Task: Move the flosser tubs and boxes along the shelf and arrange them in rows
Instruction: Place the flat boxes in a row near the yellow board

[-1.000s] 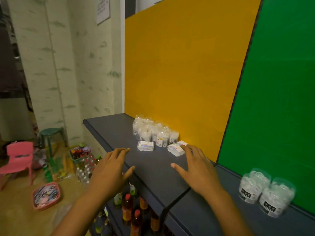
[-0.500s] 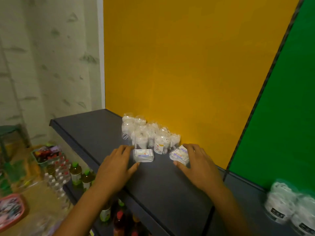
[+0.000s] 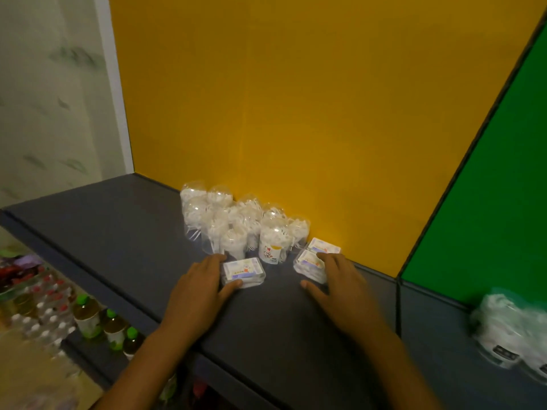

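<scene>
On the shelf [image 3: 124, 232], the left hand [image 3: 201, 287] pinches one box [image 3: 243, 272] and the right hand [image 3: 340, 287] grips another [image 3: 309, 263], apparently to slide them from the tubs [image 3: 236, 223] clustered at the back edge into rows.

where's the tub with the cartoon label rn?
In the head view the tub with the cartoon label stands upright at the front right of the tub cluster, on the dark shelf, between the two flat boxes at the hands.

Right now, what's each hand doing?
Left hand: gripping the left flosser box between fingers and thumb.
Right hand: fingers over the right flosser box; grip unclear.
</scene>
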The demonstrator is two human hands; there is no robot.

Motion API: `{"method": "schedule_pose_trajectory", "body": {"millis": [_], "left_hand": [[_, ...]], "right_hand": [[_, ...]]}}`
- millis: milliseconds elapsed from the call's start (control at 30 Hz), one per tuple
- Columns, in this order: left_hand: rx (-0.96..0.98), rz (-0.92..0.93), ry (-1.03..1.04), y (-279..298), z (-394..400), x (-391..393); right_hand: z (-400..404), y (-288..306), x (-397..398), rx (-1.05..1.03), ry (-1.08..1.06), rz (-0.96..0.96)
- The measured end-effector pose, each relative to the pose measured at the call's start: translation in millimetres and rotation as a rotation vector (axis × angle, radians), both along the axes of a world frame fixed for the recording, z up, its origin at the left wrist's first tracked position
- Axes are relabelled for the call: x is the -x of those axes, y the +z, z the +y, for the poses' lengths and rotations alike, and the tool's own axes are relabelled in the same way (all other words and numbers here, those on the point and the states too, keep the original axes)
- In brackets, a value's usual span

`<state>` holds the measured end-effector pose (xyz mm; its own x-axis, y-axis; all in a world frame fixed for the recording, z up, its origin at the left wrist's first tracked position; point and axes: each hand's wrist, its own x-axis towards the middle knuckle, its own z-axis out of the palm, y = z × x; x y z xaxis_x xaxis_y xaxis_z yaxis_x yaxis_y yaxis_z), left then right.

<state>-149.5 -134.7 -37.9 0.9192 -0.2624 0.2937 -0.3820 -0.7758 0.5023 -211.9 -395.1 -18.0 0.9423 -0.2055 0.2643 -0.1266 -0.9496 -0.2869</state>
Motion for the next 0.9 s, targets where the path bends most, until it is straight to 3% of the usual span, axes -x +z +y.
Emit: {"method": "schedule_pose_trajectory", "body": {"millis": [200,333,533,900], "left_hand": [[0.176,0.029,-0.042,-1.8,1.4,-2.5],[0.432,0.007,-0.128,11.5,-11.6,1.4],[0.833,0.137,-0.311,23.1,-45.3,0.8],[1.0,0.252,-0.333,9.7,-53.2,-3.1]], "right_hand": [[-9.5,-2.9,1.6,0.012,-0.026,-0.056],[-15.6,-1.0,0.9,0.026,-0.051,-0.082],[-23.3,-8.8,-0.3,-0.058,-0.09,-0.113],[-31.3,-24.8,-8.1,-0.18,-0.033,-0.087]]}}
